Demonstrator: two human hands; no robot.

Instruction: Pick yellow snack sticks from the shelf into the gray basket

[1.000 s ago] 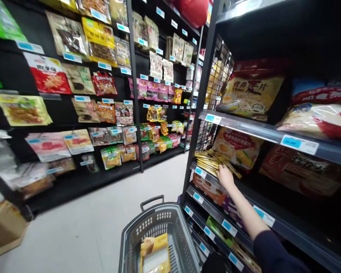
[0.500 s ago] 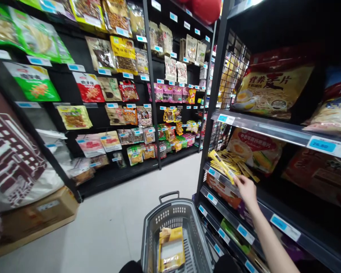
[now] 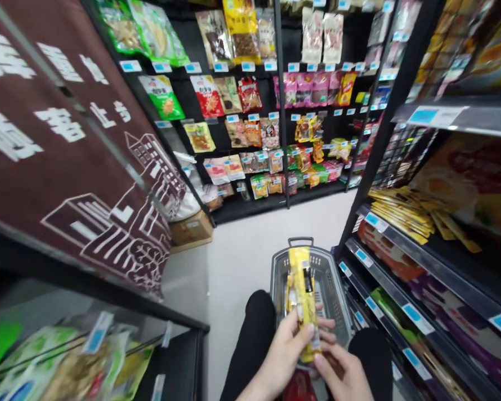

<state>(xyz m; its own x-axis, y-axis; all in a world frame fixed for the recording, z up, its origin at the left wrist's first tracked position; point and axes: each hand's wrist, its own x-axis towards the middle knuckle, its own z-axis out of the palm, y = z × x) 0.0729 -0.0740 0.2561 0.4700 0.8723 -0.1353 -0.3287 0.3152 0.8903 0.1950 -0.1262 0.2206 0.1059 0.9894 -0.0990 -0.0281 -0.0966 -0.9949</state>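
Note:
Long, narrow yellow stick packets (image 3: pixel 301 267) are held over the shopping basket, blurred, so I cannot tell how many there are. My left hand (image 3: pixel 284 346) is closed on their middle, thumb on top. Around the lower end, the fingers of my right hand (image 3: pixel 343 367) are closed. Below them stands the grey plastic basket (image 3: pixel 341 292), between black-clad knees. A yellow package (image 3: pixel 290 295) inside it is mostly covered by the packets. At the right, a pile of similar yellow stick packets (image 3: pixel 401 214) lies on a shelf.
Black shelving with price tags (image 3: pixel 413 314) runs close along the right. Hanging snack bags (image 3: pixel 250 92) fill the rack ahead. A brown printed cloth (image 3: pixel 96 184) and a cardboard box (image 3: pixel 192 228) are at the left; another snack rack (image 3: pixel 183 356) is nearer, lower left.
My right hand has left the shelf pile, bringing yellow stick packets over the basket. My left hand has come into view and grips them too. The view has turned left and downward.

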